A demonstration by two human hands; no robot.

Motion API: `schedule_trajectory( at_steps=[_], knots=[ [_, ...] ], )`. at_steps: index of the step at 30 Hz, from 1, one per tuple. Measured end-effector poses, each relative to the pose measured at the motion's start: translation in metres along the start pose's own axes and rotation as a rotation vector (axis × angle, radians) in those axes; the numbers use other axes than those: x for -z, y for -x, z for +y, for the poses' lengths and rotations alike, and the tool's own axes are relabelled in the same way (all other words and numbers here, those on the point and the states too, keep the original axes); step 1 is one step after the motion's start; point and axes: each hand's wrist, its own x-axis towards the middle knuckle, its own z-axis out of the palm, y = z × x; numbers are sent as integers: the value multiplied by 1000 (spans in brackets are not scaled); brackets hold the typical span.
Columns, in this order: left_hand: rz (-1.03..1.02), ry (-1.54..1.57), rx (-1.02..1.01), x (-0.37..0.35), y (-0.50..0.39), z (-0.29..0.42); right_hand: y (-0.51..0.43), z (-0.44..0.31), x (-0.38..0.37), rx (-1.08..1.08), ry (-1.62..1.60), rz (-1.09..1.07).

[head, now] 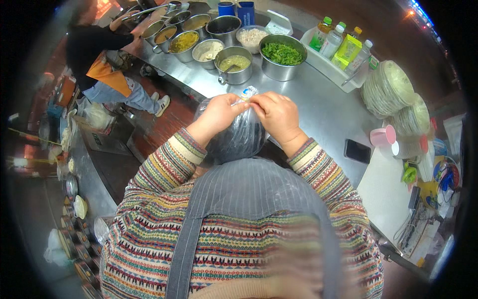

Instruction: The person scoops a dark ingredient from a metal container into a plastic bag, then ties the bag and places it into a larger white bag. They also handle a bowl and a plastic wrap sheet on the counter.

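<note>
Both hands meet at the gathered neck of a clear plastic bag (244, 125) in front of my apron. My left hand (220, 112) pinches the neck between thumb and fingers. From the other side, my right hand (275, 114) grips it with bent fingers, its thumb and fingertips almost touching the left thumb. A bit of the bag with blue and white print (247, 91) sticks up above the fingers. The bag bulges below the hands and looks dark; I cannot tell what is inside. Just beyond the hands stands a steel pot of pale green sauce (234, 67) with a ladle in it.
Along the steel counter (317, 104) stand a pot of chopped greens (282, 54) and several sauce pots. A white bin of bottles (332, 71), stacked bowls (388, 89), a phone (357, 151) and a pink cup (383, 135) lie right. A co-worker (101, 48) stands at left.
</note>
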Motion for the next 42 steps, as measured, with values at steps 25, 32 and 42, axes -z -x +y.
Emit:
schedule_trajectory(
  at_steps=[25, 32, 42],
  knots=[
    [-105, -87, -1, -11, 4, 1, 7, 35, 26, -501, -820, -478],
    [-292, -123, -124, -10, 5, 1, 0, 47, 28, -411, -707, -831],
    [-317, -338, -363, 3, 17, 11, 22, 72, -1, -807, -844, -597]
  ],
)
